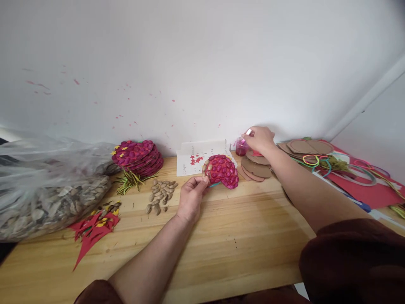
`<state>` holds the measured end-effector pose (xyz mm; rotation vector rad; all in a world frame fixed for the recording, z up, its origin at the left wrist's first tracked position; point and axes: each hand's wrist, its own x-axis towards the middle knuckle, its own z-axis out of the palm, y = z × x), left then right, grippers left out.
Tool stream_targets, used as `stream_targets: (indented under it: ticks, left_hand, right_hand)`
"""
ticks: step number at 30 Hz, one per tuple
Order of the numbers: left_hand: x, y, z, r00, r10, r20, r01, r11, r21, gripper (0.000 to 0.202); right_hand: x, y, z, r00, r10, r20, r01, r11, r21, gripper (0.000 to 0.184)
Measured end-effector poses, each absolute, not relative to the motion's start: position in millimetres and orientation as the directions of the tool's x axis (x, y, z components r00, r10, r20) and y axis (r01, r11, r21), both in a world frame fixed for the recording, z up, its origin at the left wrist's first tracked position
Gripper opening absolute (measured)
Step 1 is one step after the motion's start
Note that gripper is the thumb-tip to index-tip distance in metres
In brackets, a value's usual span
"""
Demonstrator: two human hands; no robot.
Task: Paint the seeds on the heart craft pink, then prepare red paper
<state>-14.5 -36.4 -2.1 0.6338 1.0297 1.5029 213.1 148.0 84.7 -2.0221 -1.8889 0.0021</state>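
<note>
My left hand (pixel 190 197) pinches the left edge of a curved craft piece (pixel 220 169) covered with peanut shells. Most of its shells are painted magenta; a few at the left edge are still tan. At the back, my right hand (pixel 260 138) closes round a white-ended stick (pixel 249 132) over a clear cup of magenta paint (pixel 241 147). The stick's lower end is hidden. Behind the craft piece lies a white sheet (pixel 185 164) bearing small red stars (pixel 196 160). Loose peanut shells (pixel 161 194) lie to the left of my left hand.
Magenta shell-covered pieces (pixel 137 157) are stacked at left, near a bulging plastic bag (pixel 47 194) and red scraps (pixel 95 230). Cardboard pieces (pixel 256 169) lie below my right hand. More cardboard (pixel 311 146), coloured cords (pixel 311 159) and red sheets (pixel 379 190) crowd the right side.
</note>
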Motion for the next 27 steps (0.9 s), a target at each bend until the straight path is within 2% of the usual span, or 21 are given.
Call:
stream_targets:
  ticks: [9,12,16,18,20,23,27]
  left_hand:
    - [-15.2,-36.6,-0.4,-0.2,0.969,-0.142,-0.476,0.031,0.879,0.047]
    - [-14.8,-37.0,1.4,-0.197,0.968,-0.158,-0.496,0.041,0.867,0.048]
    - [-14.4,-36.9,1.4,-0.196,0.967,-0.165,-0.496,0.047,0.867,0.048]
    - [-14.3,-37.0,1.1,-0.19,0.968,-0.166,-0.499,0.05,0.865,0.048]
    - [-14.2,-37.3,1.3,-0.173,0.971,-0.167,-0.509,0.057,0.859,0.048]
    - [-14.2,-38.0,2.0,-0.145,0.976,-0.161,-0.524,0.062,0.849,0.048]
    - [-13.9,-38.1,2.1,-0.12,0.98,-0.161,-0.541,0.072,0.838,0.048]
  right_hand:
    - [216.2,135.1,85.1,0.113,0.933,0.34,0.943,0.007,-0.334,0.013]
    - [222.3,123.7,91.7,0.188,0.865,0.465,0.895,0.044,-0.443,0.014]
    - [224.6,93.4,93.6,0.264,0.766,0.586,0.705,0.261,-0.659,0.01]
    - [217.3,70.3,90.0,0.26,0.758,0.598,0.545,0.397,-0.739,0.013]
    - [205.0,44.4,85.5,0.167,0.795,0.583,0.362,0.5,-0.787,0.017]
    - [184.8,8.5,80.2,0.039,0.842,0.537,0.231,0.516,-0.825,0.021]
    - [168.7,-18.3,72.6,0.015,0.868,0.496,0.212,0.482,-0.85,0.025]
